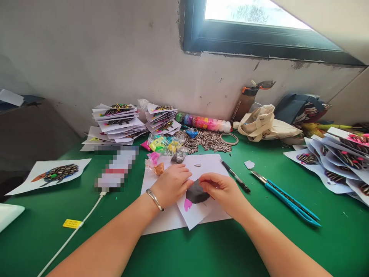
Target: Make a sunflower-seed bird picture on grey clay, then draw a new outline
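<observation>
Both hands rest on a small white paper card (193, 213) bearing a dark grey clay shape (196, 194) and a pink patch. My left hand (172, 184), with a silver bracelet on the wrist, lies curled on the card's left edge, fingertips at the clay. My right hand (220, 188) has its fingers pinched together at the clay's upper right edge; what they pinch is too small to make out. The card lies on a larger white sheet (207, 163) on the green table (259, 231). One sunflower seed (197, 165) lies on that sheet.
A pile of striped sunflower seeds (207, 140), small clay bags (161, 148) and a row of coloured clay pots (204, 123) sit behind. Stacks of finished cards (118, 119) lie at back left and at right (340, 157). A black pen (235, 176), blue utility knife (285, 198), white cable (72, 234).
</observation>
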`<state>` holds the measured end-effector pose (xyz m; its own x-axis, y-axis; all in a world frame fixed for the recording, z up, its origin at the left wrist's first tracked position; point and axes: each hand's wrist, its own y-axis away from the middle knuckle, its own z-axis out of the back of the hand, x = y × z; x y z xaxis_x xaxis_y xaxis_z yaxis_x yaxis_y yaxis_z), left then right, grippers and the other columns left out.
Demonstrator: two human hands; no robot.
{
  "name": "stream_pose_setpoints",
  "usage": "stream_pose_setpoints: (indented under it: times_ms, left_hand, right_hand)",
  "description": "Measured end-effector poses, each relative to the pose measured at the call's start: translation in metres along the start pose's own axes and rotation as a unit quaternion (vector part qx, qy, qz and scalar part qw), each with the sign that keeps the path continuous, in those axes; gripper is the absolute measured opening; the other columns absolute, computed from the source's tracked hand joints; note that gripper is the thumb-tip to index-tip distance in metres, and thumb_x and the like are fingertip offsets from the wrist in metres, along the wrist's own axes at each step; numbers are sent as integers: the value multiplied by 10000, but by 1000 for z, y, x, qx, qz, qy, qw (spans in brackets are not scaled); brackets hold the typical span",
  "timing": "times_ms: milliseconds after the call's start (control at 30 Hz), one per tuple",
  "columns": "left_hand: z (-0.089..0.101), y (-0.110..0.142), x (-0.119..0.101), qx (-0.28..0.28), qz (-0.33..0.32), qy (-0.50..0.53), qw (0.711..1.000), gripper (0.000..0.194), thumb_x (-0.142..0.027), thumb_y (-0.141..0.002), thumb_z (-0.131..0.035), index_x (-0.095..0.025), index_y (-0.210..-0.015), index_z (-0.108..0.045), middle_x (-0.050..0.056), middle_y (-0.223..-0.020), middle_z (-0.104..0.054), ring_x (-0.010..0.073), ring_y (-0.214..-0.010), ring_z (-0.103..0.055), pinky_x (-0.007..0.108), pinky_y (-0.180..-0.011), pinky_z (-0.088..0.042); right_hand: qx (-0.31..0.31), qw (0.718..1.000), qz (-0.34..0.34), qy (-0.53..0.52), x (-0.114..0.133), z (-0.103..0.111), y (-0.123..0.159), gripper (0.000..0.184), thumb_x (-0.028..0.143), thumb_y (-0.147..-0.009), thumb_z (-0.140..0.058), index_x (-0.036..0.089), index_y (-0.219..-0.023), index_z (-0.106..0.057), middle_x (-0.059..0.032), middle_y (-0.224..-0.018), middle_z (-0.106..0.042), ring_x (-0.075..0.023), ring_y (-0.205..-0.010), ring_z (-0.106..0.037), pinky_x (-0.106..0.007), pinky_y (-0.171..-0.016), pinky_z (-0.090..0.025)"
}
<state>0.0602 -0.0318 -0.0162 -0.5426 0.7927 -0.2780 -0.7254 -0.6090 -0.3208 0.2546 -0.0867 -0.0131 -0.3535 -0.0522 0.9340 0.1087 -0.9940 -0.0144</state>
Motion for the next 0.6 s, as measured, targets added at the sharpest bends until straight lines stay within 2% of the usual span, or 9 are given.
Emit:
stream_pose_setpoints:
  times_ms: [167,400,600]
  left_hand:
    - [-1,0,1,-1,1,8,1000,187,-213,-936,-463,-183,-906,-645,47,-929,-701,212,-1008,-606,397,-1029,-425]
    - [-3,-2,-1,27,-1,14,1000,166,-223,-929,-472,-189,-901,-632,53,-910,-679,221,-999,-599,407,-1006,-428]
    - [-5,0,-1,40,6,6,999,149,-240,-921,-480,-195,-931,-621,72,-962,-649,245,-1053,-562,411,-946,-462]
  right_hand:
    - [-11,1000,4,-4,-1,2,-1,138,291,-802,-572,207,-831,-678,-24,-830,-660,-133,-624,-549,-248,-537,-437]
    - [-17,999,-8,-40,2,10,1,183,342,-828,-558,200,-794,-668,3,-691,-596,-120,-536,-517,-254,-528,-449]
    - [-33,999,-8,-19,3,12,0,190,355,-822,-566,203,-761,-662,-4,-695,-617,-137,-589,-547,-245,-537,-464]
